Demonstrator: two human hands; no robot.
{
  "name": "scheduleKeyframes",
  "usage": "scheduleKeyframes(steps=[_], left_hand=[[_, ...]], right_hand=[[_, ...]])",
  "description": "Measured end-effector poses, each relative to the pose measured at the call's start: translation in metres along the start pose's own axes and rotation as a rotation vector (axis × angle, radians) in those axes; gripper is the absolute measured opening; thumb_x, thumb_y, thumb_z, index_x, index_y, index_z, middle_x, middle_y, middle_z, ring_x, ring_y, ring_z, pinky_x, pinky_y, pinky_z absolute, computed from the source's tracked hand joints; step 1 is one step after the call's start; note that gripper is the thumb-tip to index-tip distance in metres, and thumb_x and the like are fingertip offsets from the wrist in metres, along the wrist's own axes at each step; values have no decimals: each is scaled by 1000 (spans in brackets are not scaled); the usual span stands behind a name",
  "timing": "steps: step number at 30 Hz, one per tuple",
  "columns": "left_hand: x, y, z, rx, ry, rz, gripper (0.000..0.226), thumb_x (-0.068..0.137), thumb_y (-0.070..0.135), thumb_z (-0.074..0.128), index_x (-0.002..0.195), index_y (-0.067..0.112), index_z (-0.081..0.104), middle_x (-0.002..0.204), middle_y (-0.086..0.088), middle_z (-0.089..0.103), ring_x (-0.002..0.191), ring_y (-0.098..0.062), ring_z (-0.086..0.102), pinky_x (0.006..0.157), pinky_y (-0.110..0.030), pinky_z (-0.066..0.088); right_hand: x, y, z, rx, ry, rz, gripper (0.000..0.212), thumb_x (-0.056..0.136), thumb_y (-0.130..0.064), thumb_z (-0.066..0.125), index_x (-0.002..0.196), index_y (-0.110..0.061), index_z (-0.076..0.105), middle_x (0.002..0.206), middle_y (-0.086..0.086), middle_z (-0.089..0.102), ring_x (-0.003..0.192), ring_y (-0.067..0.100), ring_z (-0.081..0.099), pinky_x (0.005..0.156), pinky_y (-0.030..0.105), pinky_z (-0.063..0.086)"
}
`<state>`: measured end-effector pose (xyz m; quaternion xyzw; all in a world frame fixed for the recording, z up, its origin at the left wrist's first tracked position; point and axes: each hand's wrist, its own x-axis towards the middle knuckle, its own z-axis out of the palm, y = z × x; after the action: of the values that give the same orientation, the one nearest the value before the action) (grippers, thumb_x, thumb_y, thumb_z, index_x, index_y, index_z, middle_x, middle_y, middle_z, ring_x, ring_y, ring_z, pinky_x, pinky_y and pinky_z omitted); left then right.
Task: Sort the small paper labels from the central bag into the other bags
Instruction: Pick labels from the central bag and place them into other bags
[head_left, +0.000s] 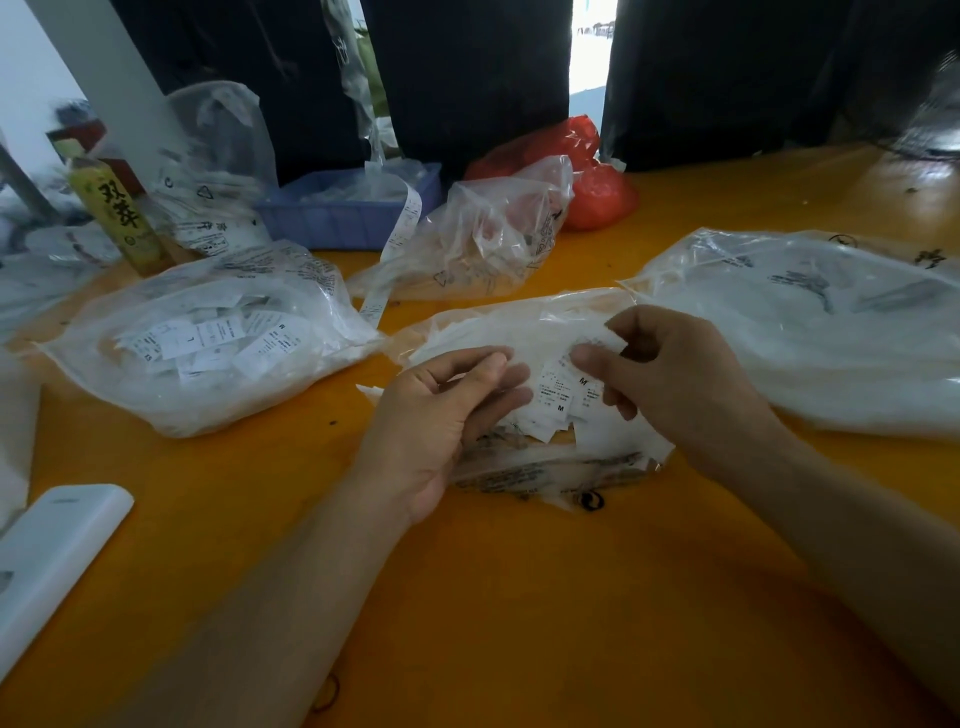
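The central clear bag lies on the orange table, with several small white paper labels piled at its open mouth, some marked M. My left hand rests on the left side of the pile, fingers loosely curled over labels. My right hand pinches a white label between thumb and forefinger above the pile. A clear bag full of labels lies to the left. Another large clear bag lies to the right. A third bag stands behind.
A blue tray sits at the back with a label strip hanging over its edge. Red plastic bags lie behind the third bag. A yellow bottle stands back left. A white flat object lies front left.
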<state>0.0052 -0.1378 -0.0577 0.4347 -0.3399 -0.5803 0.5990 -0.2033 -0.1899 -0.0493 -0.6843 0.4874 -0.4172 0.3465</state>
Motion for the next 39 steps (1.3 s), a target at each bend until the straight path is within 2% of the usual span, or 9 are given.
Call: scheduleKeyframes(steps=[3, 6, 9, 17, 23, 28, 32, 34, 39], left_hand=[[-1, -3, 1, 70, -30, 4, 28, 80, 20, 77, 106, 10, 82, 110, -16, 80, 103, -26, 79, 79, -20, 61], [-3, -3, 3, 135, -67, 15, 27, 79, 19, 77, 105, 13, 83, 109, -13, 81, 104, -23, 79, 82, -19, 61], [-3, -4, 3, 209, -97, 45, 30, 80, 17, 78, 109, 13, 80, 109, -11, 81, 106, -22, 78, 87, -22, 61], [-3, -6, 2, 376, -121, 101, 39, 80, 22, 80, 116, 7, 78, 106, -5, 82, 106, -17, 78, 97, -26, 59], [-5, -5, 4, 452, -107, 113, 45, 78, 29, 82, 117, 8, 78, 106, -3, 82, 106, -15, 77, 100, -34, 59], [-6, -5, 5, 480, -93, 120, 46, 78, 29, 83, 119, 9, 78, 107, 0, 82, 108, -12, 77, 103, -36, 57], [-5, -5, 3, 498, -60, 131, 27, 88, 17, 81, 115, 16, 79, 105, 2, 82, 104, -13, 78, 97, -33, 59], [-4, -5, 2, 480, -54, 127, 22, 91, 11, 78, 112, 19, 79, 103, 1, 83, 99, -15, 79, 87, -26, 61], [-6, -3, 4, 487, -33, 131, 21, 93, 12, 77, 108, 27, 79, 100, 2, 83, 90, -16, 81, 71, -21, 62]], right_hand=[[-3, -5, -6, 230, 9, 26, 11, 93, -32, 73, 93, -21, 74, 75, 4, 76, 67, 17, 73, 74, 38, 64], [-5, -7, -6, 302, 47, -23, 13, 98, -29, 67, 98, -22, 77, 84, 2, 78, 79, 19, 75, 81, 39, 64], [-6, -9, -6, 245, 72, -106, 13, 99, -31, 66, 102, -26, 78, 84, -1, 77, 78, 15, 73, 82, 38, 61], [-11, -12, 0, 110, 7, -313, 14, 96, -15, 70, 102, -26, 74, 84, -11, 75, 80, 7, 73, 74, 17, 57], [-11, -11, 2, -3, 4, -330, 18, 96, -19, 70, 102, -36, 72, 90, -19, 73, 86, 5, 72, 78, 27, 59], [-11, -10, 3, -43, 40, -363, 20, 95, -23, 68, 103, -41, 68, 91, -19, 73, 87, 3, 72, 78, 27, 58], [-11, -7, 4, -148, 68, -381, 16, 96, -21, 70, 105, -34, 73, 87, -24, 71, 86, 0, 68, 75, 15, 53], [-11, -7, 4, -190, 58, -377, 16, 96, -21, 70, 105, -33, 74, 89, -26, 70, 86, -2, 66, 74, 11, 51], [-12, -8, 6, -224, -13, -347, 14, 96, -26, 68, 106, -32, 75, 93, -21, 69, 86, 0, 65, 76, 18, 54]])
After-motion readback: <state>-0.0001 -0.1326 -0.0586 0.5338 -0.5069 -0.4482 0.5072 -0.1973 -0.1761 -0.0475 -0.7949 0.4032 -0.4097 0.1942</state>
